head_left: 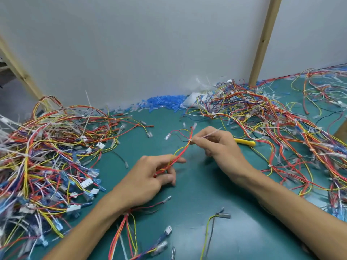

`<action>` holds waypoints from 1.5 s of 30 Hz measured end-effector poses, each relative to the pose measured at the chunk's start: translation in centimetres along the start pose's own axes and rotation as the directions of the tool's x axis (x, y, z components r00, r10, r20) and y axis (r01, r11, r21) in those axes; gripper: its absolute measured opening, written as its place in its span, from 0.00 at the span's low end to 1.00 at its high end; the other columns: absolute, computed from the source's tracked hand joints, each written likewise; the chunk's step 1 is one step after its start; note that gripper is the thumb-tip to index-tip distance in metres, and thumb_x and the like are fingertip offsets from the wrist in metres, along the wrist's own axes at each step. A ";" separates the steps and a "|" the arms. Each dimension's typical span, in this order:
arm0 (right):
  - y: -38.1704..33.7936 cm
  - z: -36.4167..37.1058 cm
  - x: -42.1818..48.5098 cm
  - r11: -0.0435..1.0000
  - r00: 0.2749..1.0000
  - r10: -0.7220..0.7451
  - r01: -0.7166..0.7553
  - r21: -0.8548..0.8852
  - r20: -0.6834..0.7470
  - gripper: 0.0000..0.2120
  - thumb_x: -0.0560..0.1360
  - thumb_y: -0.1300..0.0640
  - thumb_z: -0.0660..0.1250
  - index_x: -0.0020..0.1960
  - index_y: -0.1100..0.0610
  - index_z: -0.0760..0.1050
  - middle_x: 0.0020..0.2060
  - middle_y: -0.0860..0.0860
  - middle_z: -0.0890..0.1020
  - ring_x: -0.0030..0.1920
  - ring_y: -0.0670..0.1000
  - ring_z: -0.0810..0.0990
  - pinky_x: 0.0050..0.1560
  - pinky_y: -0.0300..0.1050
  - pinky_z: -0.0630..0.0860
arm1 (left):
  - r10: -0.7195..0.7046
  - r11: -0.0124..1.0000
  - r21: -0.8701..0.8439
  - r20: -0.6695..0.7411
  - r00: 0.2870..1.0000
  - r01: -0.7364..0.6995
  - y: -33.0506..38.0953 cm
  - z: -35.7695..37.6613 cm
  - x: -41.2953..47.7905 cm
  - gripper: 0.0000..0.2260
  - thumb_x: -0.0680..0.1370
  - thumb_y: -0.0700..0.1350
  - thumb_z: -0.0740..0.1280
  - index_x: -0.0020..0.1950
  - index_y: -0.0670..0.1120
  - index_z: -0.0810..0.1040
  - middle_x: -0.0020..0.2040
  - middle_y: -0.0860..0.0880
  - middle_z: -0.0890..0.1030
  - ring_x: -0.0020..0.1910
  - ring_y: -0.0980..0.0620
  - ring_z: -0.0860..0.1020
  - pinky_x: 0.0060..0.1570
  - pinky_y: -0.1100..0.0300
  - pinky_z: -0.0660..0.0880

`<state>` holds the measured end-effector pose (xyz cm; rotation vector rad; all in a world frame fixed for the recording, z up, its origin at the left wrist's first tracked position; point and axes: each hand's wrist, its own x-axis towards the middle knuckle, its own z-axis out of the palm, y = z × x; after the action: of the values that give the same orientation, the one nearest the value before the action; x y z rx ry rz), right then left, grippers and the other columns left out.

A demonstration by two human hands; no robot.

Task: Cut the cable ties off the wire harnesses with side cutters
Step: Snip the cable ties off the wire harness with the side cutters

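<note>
A thin wire harness (185,149) of red, yellow and black wires runs up from my left hand (150,177) over the green mat. My left hand pinches its lower part between thumb and fingers. A white cable tie (208,135) wraps the bundle near its top, its tail pointing up and right. My right hand (216,143) pinches that tie at its head and along the tail. The side cutters (244,142), with yellow handles, lie on the mat just behind my right hand, mostly hidden by it.
A big tangled heap of harnesses (48,156) fills the left side, and another heap (277,128) the right. Blue and white cut pieces (161,102) lie along the grey wall. Loose wires (127,235) trail under my left wrist. A wooden post (262,42) stands at back right.
</note>
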<state>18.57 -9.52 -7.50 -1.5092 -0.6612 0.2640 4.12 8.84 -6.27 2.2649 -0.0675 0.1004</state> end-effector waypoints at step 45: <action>-0.9 -0.4 -0.7 0.774 0.904 -0.338 0.426 -0.469 0.264 0.08 0.75 0.59 0.80 0.41 0.56 0.82 0.35 0.43 0.79 0.37 0.43 0.72 0.42 0.34 0.67 | -0.088 0.777 -0.629 -0.131 0.987 -0.015 -1.1 0.6 0.9 0.10 0.79 0.41 0.68 0.58 0.38 0.77 0.37 0.38 0.84 0.29 0.47 0.76 0.34 0.61 0.75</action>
<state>18.02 -10.32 -6.79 -1.8275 -1.2324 -0.1238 5.09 9.10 -7.43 1.5733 0.0254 0.2002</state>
